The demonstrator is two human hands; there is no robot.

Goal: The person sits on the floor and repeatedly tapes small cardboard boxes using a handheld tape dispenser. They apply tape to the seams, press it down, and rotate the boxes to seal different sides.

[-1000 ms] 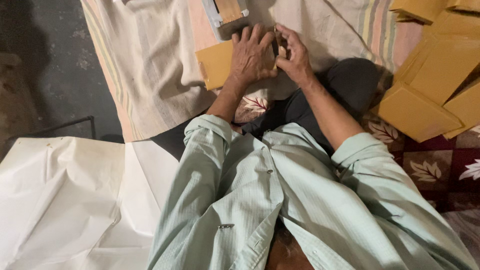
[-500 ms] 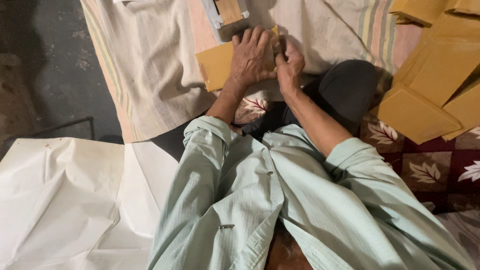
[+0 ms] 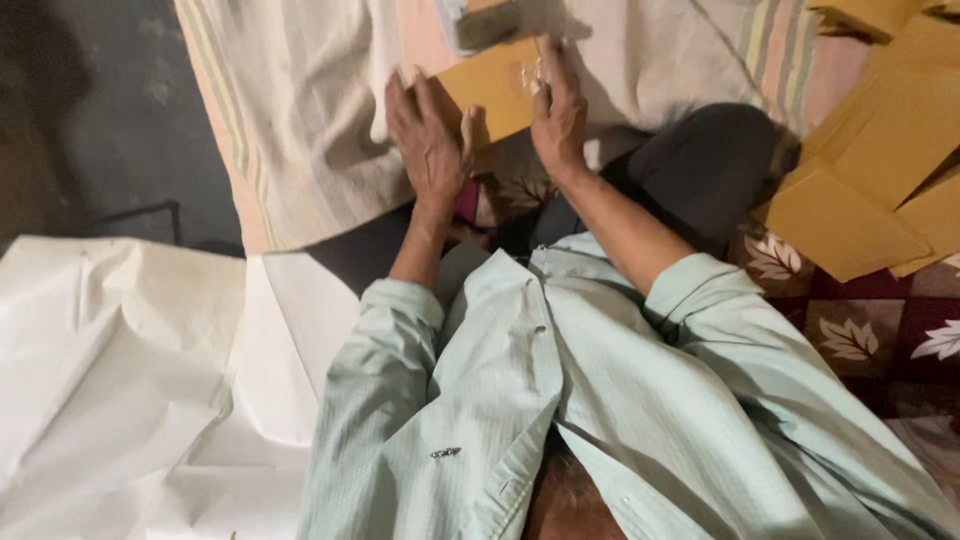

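Observation:
A flat yellow-brown paper envelope [image 3: 495, 88] lies on a striped cloth [image 3: 300, 130] in front of me. My left hand [image 3: 430, 140] rests flat on the envelope's left edge, fingers spread. On the envelope's right edge lies my right hand [image 3: 560, 105], also flat with fingers extended. Just beyond the envelope sits a small dark block with a tan top [image 3: 490, 18], partly cut off by the frame's upper edge. Both forearms come out of pale green shirt sleeves.
A pile of similar yellow-brown envelopes [image 3: 880, 150] lies at the right. White sheets of paper [image 3: 130, 370] cover the floor at lower left. My dark-trousered knee [image 3: 700, 170] rises beside a floral maroon mat [image 3: 860, 330]. Dark bare floor [image 3: 100, 120] shows at upper left.
My hands were bunched together at the envelope's top; now they have spread apart and lie flat on its left and right edges. The view has shifted slightly.

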